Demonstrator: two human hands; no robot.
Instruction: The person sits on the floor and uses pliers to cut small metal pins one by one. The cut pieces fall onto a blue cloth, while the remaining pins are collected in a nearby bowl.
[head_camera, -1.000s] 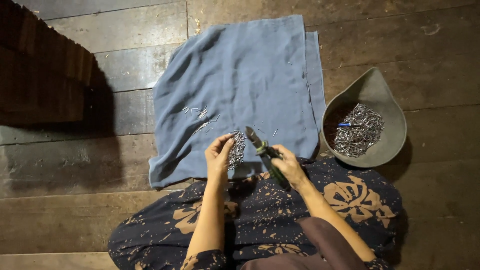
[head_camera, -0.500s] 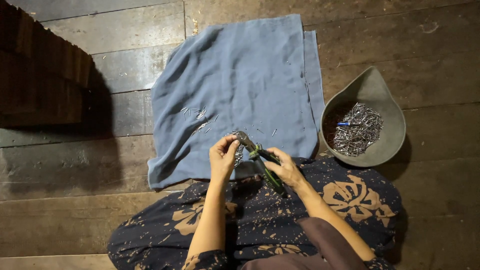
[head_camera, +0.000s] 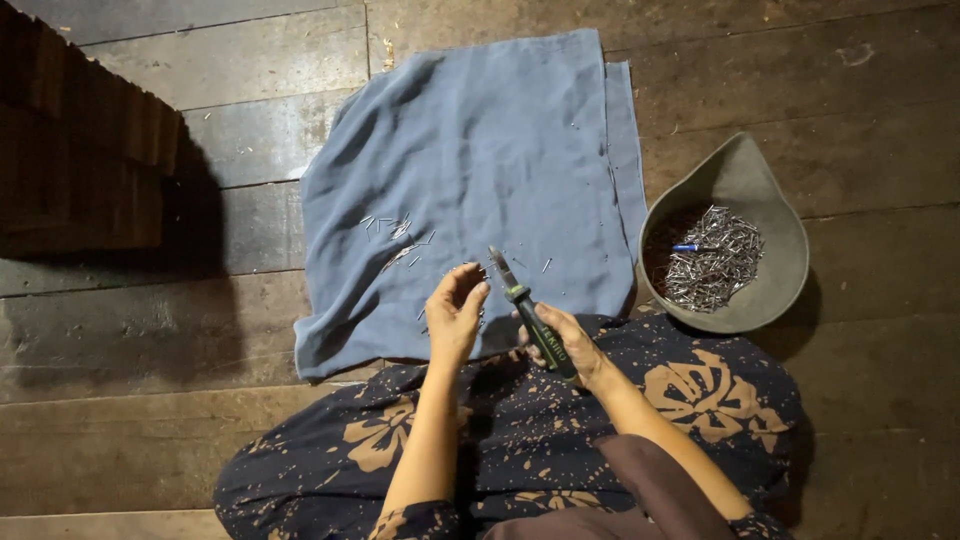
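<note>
My right hand (head_camera: 562, 337) grips green-handled pliers (head_camera: 528, 312), jaws pointing up over the near edge of a blue cloth (head_camera: 480, 170). My left hand (head_camera: 455, 312) is just left of the jaws, fingers pinched on small thin metal pieces. A few short metal pins (head_camera: 397, 236) lie scattered on the cloth above my left hand. Both hands hover above my lap, which is covered by dark patterned fabric (head_camera: 520, 440).
A grey teardrop-shaped bowl (head_camera: 745, 170) at the right holds a heap of metal pins (head_camera: 715, 265) and a small blue item (head_camera: 687, 247). Dark wooden floorboards (head_camera: 140, 330) lie all around. A dark ridged wooden object (head_camera: 80, 160) stands at the upper left.
My left hand held a bunch of pins close to the plier jaws; now the hands have drawn slightly apart and the pliers tilt up over the cloth.
</note>
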